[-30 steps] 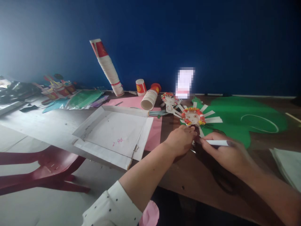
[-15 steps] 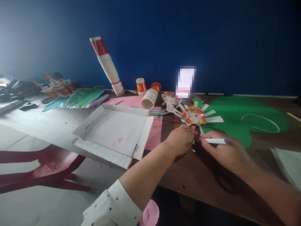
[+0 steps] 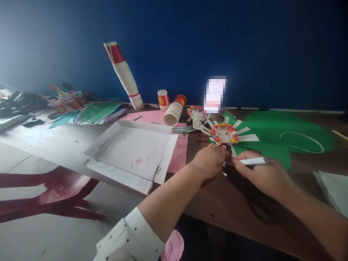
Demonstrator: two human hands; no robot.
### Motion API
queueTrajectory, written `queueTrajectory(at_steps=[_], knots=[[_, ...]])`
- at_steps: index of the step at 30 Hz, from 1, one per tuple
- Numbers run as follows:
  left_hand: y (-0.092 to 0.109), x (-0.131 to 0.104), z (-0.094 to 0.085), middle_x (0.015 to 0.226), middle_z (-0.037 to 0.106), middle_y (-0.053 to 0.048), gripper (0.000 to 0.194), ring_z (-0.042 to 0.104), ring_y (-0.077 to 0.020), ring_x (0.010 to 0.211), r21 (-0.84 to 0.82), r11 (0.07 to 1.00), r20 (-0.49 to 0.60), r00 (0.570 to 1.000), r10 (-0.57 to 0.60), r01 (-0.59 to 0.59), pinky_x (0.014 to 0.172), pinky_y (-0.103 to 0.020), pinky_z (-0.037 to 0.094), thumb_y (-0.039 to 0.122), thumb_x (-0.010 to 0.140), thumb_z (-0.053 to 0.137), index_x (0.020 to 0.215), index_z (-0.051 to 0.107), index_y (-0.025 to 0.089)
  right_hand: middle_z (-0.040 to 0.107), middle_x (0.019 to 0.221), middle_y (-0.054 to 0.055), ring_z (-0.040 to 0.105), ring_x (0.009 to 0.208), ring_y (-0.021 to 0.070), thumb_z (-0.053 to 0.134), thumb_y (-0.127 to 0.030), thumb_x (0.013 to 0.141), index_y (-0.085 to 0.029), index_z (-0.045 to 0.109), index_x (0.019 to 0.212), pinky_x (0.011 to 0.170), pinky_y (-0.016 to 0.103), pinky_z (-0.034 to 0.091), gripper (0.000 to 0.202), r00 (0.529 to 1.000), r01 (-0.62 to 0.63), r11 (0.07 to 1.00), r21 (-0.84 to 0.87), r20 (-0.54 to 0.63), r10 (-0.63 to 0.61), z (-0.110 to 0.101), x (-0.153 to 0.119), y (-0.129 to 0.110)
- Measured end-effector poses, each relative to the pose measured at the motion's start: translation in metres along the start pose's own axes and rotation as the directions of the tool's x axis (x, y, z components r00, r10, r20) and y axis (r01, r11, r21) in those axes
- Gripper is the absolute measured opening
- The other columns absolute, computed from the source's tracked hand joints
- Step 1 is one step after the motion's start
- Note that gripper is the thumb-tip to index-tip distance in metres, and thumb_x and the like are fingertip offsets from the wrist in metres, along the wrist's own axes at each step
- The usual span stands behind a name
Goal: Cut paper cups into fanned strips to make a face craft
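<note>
At the far left, a dark red plastic chair (image 3: 58,188) stands in front of the table, and on the tabletop behind it I see paper cups filled with tools (image 3: 71,104), next to a green sheet in clear plastic (image 3: 98,113). Then comes a shallow white tray (image 3: 116,150) with "2 46" written on it in pink, overlapping a pink sheet (image 3: 178,156). Behind the tray a tall stack of paper cups (image 3: 125,78) leans against the blue wall (image 3: 168,43); to its right one red-and-white cup (image 3: 163,100) stands mouth down, and a shorter cup stack (image 3: 173,115) lies on its side beside it. A small paper figure (image 3: 196,116) comes next. My left hand (image 3: 210,159), below a white dotted sleeve (image 3: 130,235), rests with its fingers bent at the near side of the paper figure with the red-and-yellow ring (image 3: 224,134); I cannot tell whether they pinch anything. That larger figure, with a drawn face and white strips fanning outward, lies just beyond my fingertips, partly over a green sheet cut in curves (image 3: 272,127). My right hand (image 3: 265,177) grips a white pen (image 3: 252,161) close beside my left. Farthest right lie some white sheets (image 3: 333,190).
</note>
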State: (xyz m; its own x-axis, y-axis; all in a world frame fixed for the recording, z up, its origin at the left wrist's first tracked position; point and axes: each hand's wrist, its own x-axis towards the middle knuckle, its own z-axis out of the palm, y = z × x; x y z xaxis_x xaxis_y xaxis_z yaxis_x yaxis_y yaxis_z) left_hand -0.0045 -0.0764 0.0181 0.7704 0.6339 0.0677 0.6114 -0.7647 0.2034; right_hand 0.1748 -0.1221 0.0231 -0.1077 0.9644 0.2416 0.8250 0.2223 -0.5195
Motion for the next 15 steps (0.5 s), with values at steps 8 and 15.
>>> queueTrajectory(at_steps=[8, 15], knots=[[-0.0019, 0.0009, 0.003, 0.138, 0.061, -0.014, 0.03, 0.055, -0.0232, 0.127, -0.021, 1.0, -0.009, 1.0, -0.003, 0.003, 0.11, -0.035, 0.043, 0.014, 0.098, 0.043, 0.119, 0.064, 0.011, 0.07, 0.063, 0.001, 0.064, 0.058, 0.0205, 0.056, -0.05, 0.083, -0.027, 0.066, 0.067, 0.057, 0.032, 0.044, 0.029, 0.999, -0.039, 0.999, 0.008, 0.021, 0.038, 0.0005, 0.0001, 0.0], [-0.0012, 0.0006, 0.0034, 0.138, 0.061, -0.013, 0.03, 0.054, -0.0238, 0.128, -0.039, 0.999, -0.012, 1.0, -0.013, 0.013, 0.107, -0.035, 0.045, 0.014, 0.096, 0.045, 0.12, 0.063, 0.013, 0.073, 0.069, 0.002, 0.066, 0.064, 0.0228, 0.057, -0.051, 0.083, -0.027, 0.068, 0.071, 0.062, 0.034, 0.045, 0.03, 0.997, -0.07, 0.997, 0.014, 0.033, 0.07, 0.0025, -0.0013, 0.0023]])
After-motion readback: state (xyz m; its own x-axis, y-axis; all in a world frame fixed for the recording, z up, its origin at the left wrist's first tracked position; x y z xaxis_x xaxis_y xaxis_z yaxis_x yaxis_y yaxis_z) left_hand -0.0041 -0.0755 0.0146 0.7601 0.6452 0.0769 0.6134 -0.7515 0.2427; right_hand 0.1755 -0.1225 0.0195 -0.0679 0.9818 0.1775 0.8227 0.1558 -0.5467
